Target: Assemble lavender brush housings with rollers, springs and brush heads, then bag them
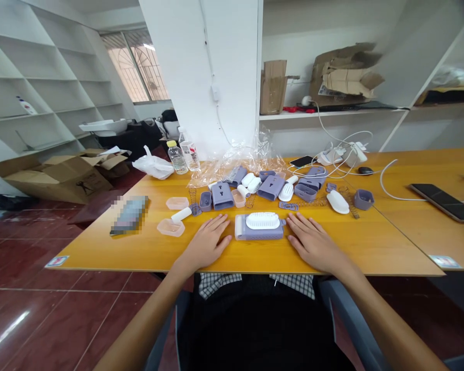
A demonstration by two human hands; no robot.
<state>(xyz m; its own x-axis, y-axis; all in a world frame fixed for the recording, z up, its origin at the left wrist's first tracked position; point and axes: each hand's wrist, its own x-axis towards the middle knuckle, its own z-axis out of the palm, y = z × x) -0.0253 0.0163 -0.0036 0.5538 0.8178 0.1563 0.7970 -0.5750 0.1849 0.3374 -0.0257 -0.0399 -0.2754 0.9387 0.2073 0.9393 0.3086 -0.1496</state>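
My left hand (208, 243) lies flat on the table, fingers spread, just left of a purple plastic case (261, 234). On the other side, my right hand (315, 244) also rests flat, its fingertips close to the case's right end; whether they touch it I cannot tell. A white oval brush (263, 220) sits on the case with its bristles facing up. The case has a pale translucent left end (238, 226). Beyond my hands lie purple housings (221, 196), wire springs (347, 197), a white brush head (286, 192) and a white oval piece (337, 202).
Translucent pinkish trays (170, 227) lie left of my left hand, near a blurred-out flat object (130, 214). Crumpled clear plastic (232, 159), bottles (177, 157), a white bag (153, 165) and cables (334, 164) line the back. A dark phone (446, 202) lies far right.
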